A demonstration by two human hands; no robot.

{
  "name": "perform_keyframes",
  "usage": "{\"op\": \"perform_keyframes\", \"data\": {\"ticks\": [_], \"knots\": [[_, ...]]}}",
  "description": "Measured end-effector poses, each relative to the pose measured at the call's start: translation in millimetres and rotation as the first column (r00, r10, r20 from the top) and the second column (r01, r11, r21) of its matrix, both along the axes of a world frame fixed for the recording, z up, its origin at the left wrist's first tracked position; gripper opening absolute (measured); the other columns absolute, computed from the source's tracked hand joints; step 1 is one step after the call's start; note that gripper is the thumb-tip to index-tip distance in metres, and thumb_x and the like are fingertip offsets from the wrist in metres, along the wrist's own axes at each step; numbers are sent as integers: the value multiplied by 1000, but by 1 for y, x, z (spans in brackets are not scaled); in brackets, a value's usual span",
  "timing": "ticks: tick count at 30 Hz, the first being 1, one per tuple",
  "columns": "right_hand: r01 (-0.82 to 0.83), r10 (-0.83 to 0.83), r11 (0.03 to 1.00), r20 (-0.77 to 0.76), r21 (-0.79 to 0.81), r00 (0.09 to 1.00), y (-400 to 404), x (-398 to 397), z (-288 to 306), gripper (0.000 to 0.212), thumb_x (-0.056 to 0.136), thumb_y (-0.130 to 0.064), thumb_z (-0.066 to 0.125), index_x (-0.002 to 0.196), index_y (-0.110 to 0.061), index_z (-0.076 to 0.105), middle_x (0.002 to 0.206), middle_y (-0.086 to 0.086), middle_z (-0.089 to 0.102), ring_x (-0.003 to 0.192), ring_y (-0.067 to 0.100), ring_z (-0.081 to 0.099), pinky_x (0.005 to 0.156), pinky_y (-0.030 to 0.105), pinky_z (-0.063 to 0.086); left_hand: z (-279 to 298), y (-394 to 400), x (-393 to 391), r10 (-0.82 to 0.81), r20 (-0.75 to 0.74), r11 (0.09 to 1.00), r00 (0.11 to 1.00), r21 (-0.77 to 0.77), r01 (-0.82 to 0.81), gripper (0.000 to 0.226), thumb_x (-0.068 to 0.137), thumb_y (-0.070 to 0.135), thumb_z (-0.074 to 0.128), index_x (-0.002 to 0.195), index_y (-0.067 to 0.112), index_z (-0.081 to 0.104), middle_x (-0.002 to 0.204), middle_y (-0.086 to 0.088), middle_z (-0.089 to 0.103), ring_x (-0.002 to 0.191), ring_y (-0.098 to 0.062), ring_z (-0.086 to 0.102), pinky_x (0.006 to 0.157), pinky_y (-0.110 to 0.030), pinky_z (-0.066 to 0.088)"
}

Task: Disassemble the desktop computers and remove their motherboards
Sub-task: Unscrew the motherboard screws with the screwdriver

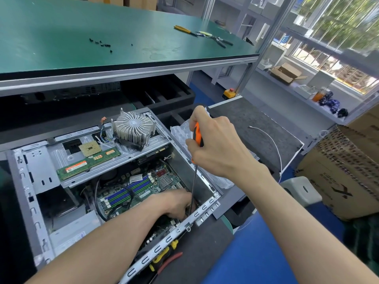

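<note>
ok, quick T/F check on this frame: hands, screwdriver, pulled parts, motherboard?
1. The right hand grips an orange-handled screwdriver. True.
2. The heatsink is mounted on the motherboard. False: it sits loose on the case's metal bracket.
3. A RAM stick lies on that bracket. True.
4. The left hand rests on the green shelf. False: it is down inside the case by the screwdriver shaft.
5. The motherboard is out of the case. False: it lies inside.

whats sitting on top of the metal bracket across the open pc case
On the metal bracket lie a finned heatsink, a bare CPU chip and a green RAM stick. Below it the motherboard shows only in part; the bracket covers its upper end.
</note>
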State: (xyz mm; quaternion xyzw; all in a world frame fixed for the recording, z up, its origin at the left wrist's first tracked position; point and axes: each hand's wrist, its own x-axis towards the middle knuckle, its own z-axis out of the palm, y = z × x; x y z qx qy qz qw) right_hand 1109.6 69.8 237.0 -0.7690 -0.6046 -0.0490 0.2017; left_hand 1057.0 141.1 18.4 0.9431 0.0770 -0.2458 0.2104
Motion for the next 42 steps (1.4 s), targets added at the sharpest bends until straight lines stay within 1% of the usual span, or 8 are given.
{"op": "perform_keyframes", "data": {"ticks": [5,14,19,23,27,30,34,42], "knots": [[14,-14,1000,-6,12,1000,0,0,1,23,82,-11,63,94,-15,43,61,2,55,54,15,46,57,31,42,-1,-5,-2,-61,1,997,998,-45,61,39,78,-1,55,115,7,63,102,-11,66,90,-31,65,79,-43,61],[15,-15,1000,2,-1,1000,-1,0,-1,24,81,-14,63,94,-17,43,62,4,55,57,20,50,55,34,43,2,0,-4,-35,31,992,999,-117,38,37,77,9,61,113,14,67,106,-7,69,92,-28,67,77,-36,61],[3,-3,1000,1,1,1000,1,-1,-1,24,82,-16,64,94,-16,42,61,3,53,57,21,48,54,37,43,8,2,-4,-13,30,992,999,-122,16,26,66,-6,56,70,19,63,58,16,50,51,-4,48,29,-8,30],[7,-7,1000,-7,-3,1000,1,-1,2,24,82,-13,63,94,-16,43,60,0,52,57,17,46,55,35,41,6,3,-2,-6,36,995,999,-104,9,28,70,-6,56,87,11,70,62,11,52,53,-10,53,35,-12,38],[6,-6,1000,3,5,1000,2,0,6,24,82,-9,63,95,-14,43,58,1,52,57,16,46,59,33,38,5,8,-1,59,55,992,997,-115,-53,29,73,-5,63,94,12,74,90,-5,71,81,-22,69,65,-32,61],[-3,3,1000,7,13,1000,3,1,7,23,82,-7,63,95,-11,44,59,7,56,57,21,49,64,35,38,7,17,1,121,89,981,989,-160,-105,25,75,8,82,63,23,66,57,19,63,55,9,59,46,-6,43],[-5,4,1000,32,7,999,7,1,6,23,82,-9,63,96,-12,44,60,7,56,57,23,49,64,36,39,12,22,0,136,59,966,989,-231,-119,44,75,14,85,44,34,61,36,33,45,41,22,45,35,-2,29],[-12,12,1000,23,16,1000,11,1,3,24,81,-10,64,95,-14,44,59,5,56,57,24,51,65,40,46,4,24,0,80,76,967,994,-248,-59,22,75,20,84,91,33,79,74,20,70,64,6,54,53,-10,38]]}}
